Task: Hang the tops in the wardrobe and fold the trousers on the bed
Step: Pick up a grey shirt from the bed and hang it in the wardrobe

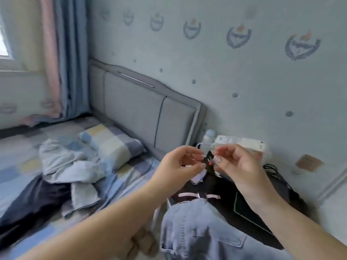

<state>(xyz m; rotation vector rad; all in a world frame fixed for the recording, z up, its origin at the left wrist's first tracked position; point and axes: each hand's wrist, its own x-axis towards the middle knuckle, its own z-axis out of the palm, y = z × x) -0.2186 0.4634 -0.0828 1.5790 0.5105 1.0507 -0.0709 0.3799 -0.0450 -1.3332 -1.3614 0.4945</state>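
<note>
Both hands raised in front of the headboard [150, 109], pinching one small dark item [208, 162] between them: left hand [180, 164] with thumb and forefinger narrowed on its left edge, right hand [236, 162] with fingertips closed on its right edge. Probably a clip or tag being worked loose, though too small and blurred to name.

Best handled with a steady left grip while the right teases the piece apart, kept close over the dark tabletop [253, 203] so nothing dropped gets lost.

Just below the grip, pale jeans [197, 231] draped near the lower edge, waistband towards the hands, not yet folded. Down and to the left of the grip, a crumpled heap of pale clothes [69, 166] and a dark garment [32, 199] lying on the bed [131, 177], beside a checked pillow [110, 141].

No wardrobe or hanger in sight. Jeans cut off at the frame bottom. Bottle [207, 141] and white box [242, 142] behind the hands partly covered. Whole view softened by motion blur.
</note>
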